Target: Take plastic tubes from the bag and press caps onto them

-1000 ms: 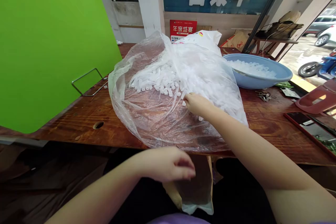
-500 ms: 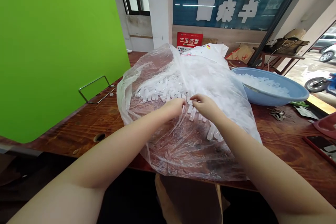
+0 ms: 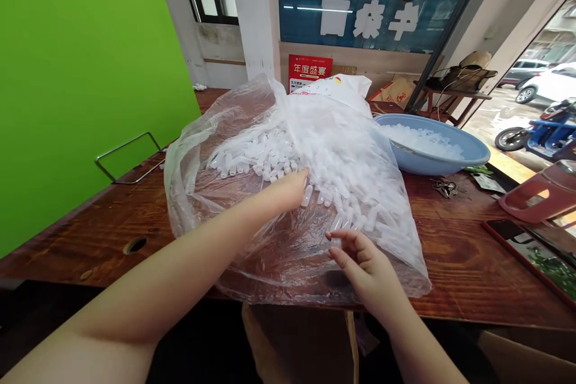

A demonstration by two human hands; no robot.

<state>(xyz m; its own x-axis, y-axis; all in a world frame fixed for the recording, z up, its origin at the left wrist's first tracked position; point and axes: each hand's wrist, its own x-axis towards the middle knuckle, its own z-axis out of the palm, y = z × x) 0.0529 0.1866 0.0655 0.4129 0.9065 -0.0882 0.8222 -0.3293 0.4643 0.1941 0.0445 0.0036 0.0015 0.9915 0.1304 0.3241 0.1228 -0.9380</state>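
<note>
A large clear plastic bag [image 3: 288,279] lies across the table, with a heap of small translucent white plastic tubes [image 3: 265,153] in it. My left hand [image 3: 294,187] reaches in at the middle of the heap; its fingers are mostly hidden behind the hand, so their grip does not show. Nearer the table's front edge, my right hand [image 3: 366,264] is turned inward over the bag. Its thumb and fingertips pinch what looks like one small whitish tube [image 3: 336,242], partly covered by the fingers.
At the right stands a blue basin [image 3: 443,159] with more white pieces. Keys [image 3: 445,187], a phone with a red edge [image 3: 517,240] and a pink plastic object [image 3: 537,195] lie nearby. A green panel [image 3: 90,72] rises at left, beside a metal wire stand [image 3: 130,159]. Below the table edge is an open brown bag [image 3: 256,342].
My right hand has drawn back from the heap toward the front edge, with a small piece between its fingers. My left hand stays at the heap. The view has swung a little to the right.
</note>
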